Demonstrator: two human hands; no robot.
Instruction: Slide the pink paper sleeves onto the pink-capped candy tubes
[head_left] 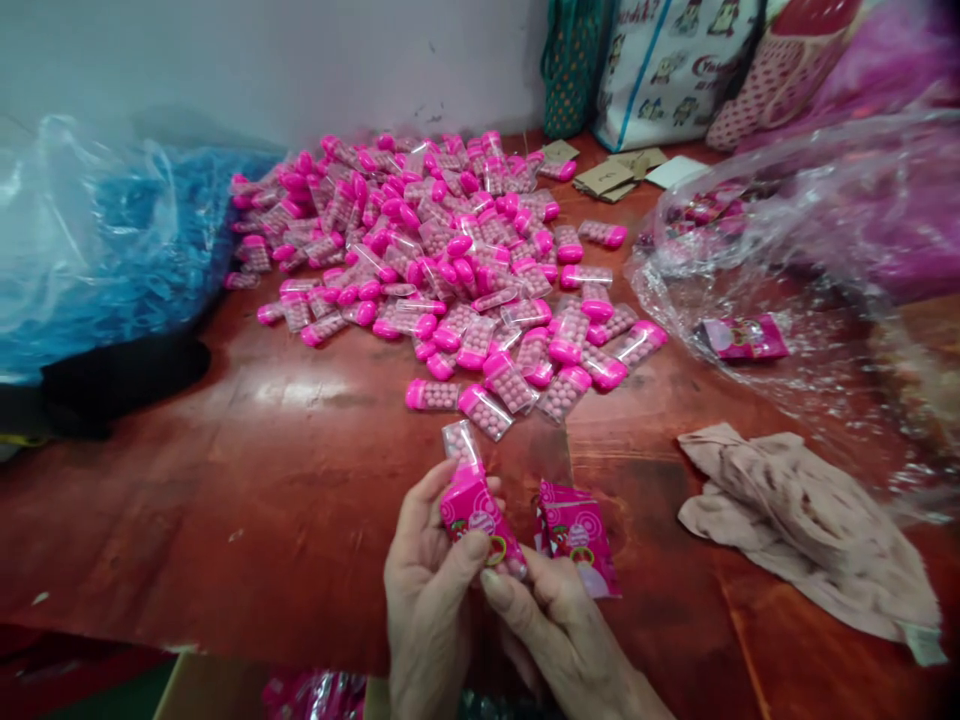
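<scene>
Low in the middle of the head view, my left hand (431, 580) is closed around a pink printed wrapper (469, 505) and a clear container of pink balls (459, 440), whose end sticks out above the fingers. My right hand (555, 610) pinches the lower end of the wrapper, its thumb beside the left thumb. Beyond my hands lies a large heap of small clear containers (427, 240) with bright pink caps, filled with pink balls. Just right of my hands rest several pink printed wrappers (581, 535), stacked and overlapping.
Blue items in clear plastic (150, 240) and a black cloth (124, 380) are at the left. At the right are a crumpled beige cloth (802, 520), clear plastic sheeting (825, 210) and a pink packet (746, 338). Cardboard pieces (607, 178) and bags (675, 75) stand behind.
</scene>
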